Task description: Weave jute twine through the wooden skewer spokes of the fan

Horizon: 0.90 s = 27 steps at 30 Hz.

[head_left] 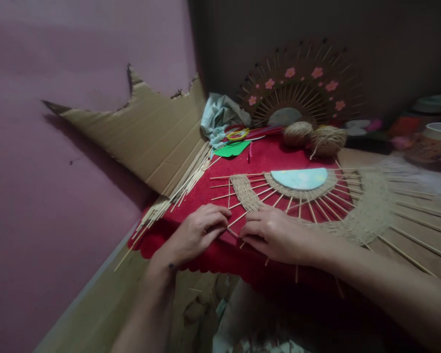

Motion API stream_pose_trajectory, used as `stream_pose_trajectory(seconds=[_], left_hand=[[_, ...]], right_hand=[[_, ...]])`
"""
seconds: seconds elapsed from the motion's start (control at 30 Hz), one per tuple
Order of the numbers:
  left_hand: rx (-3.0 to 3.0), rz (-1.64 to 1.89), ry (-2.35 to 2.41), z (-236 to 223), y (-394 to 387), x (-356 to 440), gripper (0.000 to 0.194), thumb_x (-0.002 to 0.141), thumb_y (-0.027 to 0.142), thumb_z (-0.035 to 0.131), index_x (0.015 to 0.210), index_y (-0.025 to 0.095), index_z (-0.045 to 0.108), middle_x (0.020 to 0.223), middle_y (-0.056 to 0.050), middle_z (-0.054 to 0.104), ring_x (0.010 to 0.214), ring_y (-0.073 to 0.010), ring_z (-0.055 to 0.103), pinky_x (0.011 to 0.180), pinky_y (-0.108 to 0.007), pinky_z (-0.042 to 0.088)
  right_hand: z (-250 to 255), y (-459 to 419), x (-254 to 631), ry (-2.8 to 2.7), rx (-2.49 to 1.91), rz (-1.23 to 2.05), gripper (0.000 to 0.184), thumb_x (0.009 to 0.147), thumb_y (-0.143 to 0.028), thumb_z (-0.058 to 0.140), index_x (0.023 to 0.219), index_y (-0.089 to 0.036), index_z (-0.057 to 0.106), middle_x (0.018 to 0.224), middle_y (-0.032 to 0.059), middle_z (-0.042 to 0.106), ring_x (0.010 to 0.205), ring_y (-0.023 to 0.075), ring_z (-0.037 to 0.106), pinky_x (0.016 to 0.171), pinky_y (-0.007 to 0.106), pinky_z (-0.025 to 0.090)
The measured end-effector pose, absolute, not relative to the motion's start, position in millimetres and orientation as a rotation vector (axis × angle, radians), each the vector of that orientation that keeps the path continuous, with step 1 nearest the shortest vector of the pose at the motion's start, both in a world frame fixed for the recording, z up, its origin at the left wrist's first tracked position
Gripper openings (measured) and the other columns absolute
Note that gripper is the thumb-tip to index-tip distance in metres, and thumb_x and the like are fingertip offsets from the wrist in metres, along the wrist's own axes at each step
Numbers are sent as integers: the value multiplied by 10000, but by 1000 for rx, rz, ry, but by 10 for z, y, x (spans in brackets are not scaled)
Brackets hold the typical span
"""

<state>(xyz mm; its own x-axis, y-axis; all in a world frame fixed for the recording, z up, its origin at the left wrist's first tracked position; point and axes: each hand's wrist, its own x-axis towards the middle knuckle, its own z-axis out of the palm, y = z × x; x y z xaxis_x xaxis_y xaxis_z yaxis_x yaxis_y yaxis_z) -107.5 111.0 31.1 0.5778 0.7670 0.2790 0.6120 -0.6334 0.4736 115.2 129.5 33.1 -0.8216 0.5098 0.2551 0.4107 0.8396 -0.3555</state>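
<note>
A half-round fan of thin wooden sticks woven with twine lies on the red cloth, with a pale blue half-disc at its centre. My left hand is closed at the fan's left side, pinching a strand of twine near the stick ends. That strand runs across to the fingertips of my right hand. My right hand rests over the woven band with its fingers curled round the fan's lower left edge, hiding part of the weave. Another length of twine crosses the upper left sticks.
Loose sticks lie along the table's left edge beside torn cardboard leaning on the wall. Behind are twine balls, yellow-handled scissors, green paper, a crumpled cloth and a flowered fan. Cups stand right.
</note>
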Motion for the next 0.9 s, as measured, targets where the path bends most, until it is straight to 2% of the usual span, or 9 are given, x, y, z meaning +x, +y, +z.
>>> stream_pose_trajectory(seconds=[0.17, 0.4, 0.57, 0.9], left_hand=[[2461, 569, 1068, 378, 1131, -1127, 155, 885, 124, 490, 925, 197, 621, 1152, -57, 602, 1085, -150, 552, 946, -317, 468], [2429, 492, 1007, 425, 1167, -1164, 160, 897, 156, 489, 874, 197, 642, 1165, -55, 591, 1068, -148, 557, 922, -301, 474], [2420, 538, 1039, 404, 1134, -1157, 147, 895, 161, 497, 870, 196, 637, 1174, -51, 590, 1089, -149, 552, 935, -295, 463], [2472, 612, 1191, 352, 1086, -1018, 114, 889, 142, 496, 818, 178, 578, 1093, -55, 599, 1052, -161, 551, 911, -328, 477]], right_hand=[[327, 1234, 1097, -2733, -683, 292, 209, 882, -210, 490, 807, -153, 677, 749, 29, 610, 614, 109, 440, 608, 286, 280], [252, 1194, 1065, -2725, -602, 220, 219, 888, -192, 472, 795, -160, 668, 767, 34, 622, 619, 120, 437, 594, 291, 266], [284, 1209, 1107, -2740, -645, 132, 210, 838, -154, 458, 699, -147, 616, 680, 34, 578, 569, 117, 378, 547, 297, 209], [335, 1281, 1191, -2782, -741, 145, 166, 787, -133, 459, 707, -156, 602, 695, 40, 573, 581, 113, 383, 544, 293, 193]])
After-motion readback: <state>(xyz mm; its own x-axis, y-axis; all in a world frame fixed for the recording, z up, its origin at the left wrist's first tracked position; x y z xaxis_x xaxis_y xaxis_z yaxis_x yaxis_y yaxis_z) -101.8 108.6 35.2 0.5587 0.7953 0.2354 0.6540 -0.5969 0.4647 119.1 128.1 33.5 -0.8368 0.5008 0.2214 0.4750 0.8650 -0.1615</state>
